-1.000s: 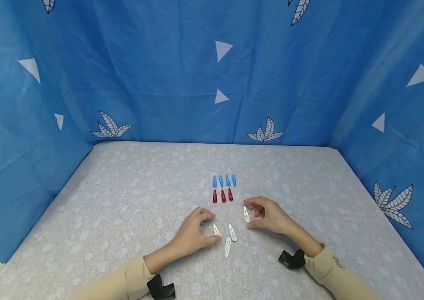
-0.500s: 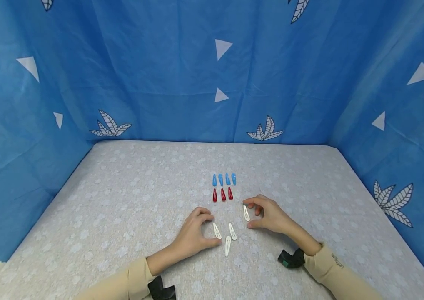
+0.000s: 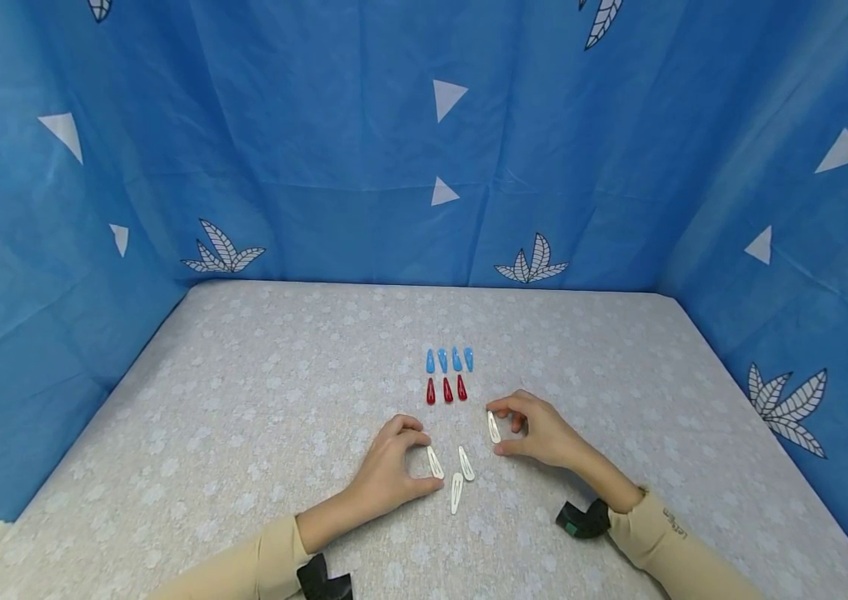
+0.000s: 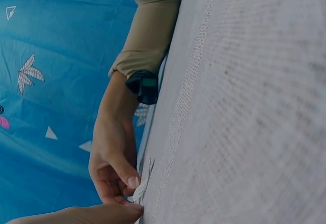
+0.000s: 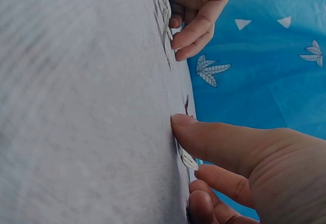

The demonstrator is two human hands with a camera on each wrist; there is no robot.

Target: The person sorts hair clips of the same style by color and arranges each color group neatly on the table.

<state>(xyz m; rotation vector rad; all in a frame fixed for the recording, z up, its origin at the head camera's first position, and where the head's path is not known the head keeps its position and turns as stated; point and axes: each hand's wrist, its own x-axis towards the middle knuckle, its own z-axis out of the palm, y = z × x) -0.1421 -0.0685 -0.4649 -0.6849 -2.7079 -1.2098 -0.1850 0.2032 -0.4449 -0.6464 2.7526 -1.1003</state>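
On the table in the head view, my left hand (image 3: pixel 388 464) pinches a white snap hair clip (image 3: pixel 435 462) end to end between thumb and forefinger. My right hand (image 3: pixel 541 431) holds another white hair clip (image 3: pixel 494 427) the same way, farther right. Two more white clips lie between the hands: a slanted one (image 3: pixel 466 463) and a nearly upright one (image 3: pixel 456 493). In the right wrist view, the right thumb and forefinger frame the pale clip (image 5: pixel 188 160) close to the cloth. White clips (image 4: pixel 144 183) overlap near the fingers in the left wrist view, so single ones are hard to tell.
Beyond the hands lie a row of three red hair clips (image 3: pixel 447 390) and, behind it, a row of several blue ones (image 3: pixel 442 360). A pale patterned cloth covers the table (image 3: pixel 281 367). Blue curtains (image 3: pixel 364 167) enclose its back and sides.
My left thumb and forefinger have closed slightly onto the ends of the left white hair clip. The right hand stays almost still at its clip; the clips lie where they were.
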